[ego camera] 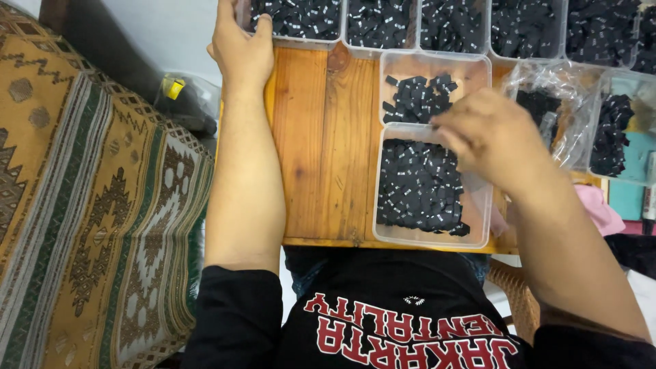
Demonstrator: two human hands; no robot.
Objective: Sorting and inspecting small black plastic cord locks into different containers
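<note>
My left hand [239, 48] grips the near left corner of a clear plastic container [301, 42] full of small black fabric labels at the far edge of a wooden board [321, 143]. My right hand [488, 137] hovers over the far right part of a near clear tray [386, 225] packed with black labels, its fingers pinched together; whether it holds a label I cannot tell. Just beyond it sits another clear tray [471, 63] with a smaller pile of black labels [417, 99].
A row of several clear containers of black labels [526, 27] lines the far edge. Crinkled clear bags with labels [567, 102] lie at right, with a pink cloth [598, 208] nearby. A patterned woven cover [96, 205] spreads at left, and a yellow-capped object [176, 87] lies beyond it.
</note>
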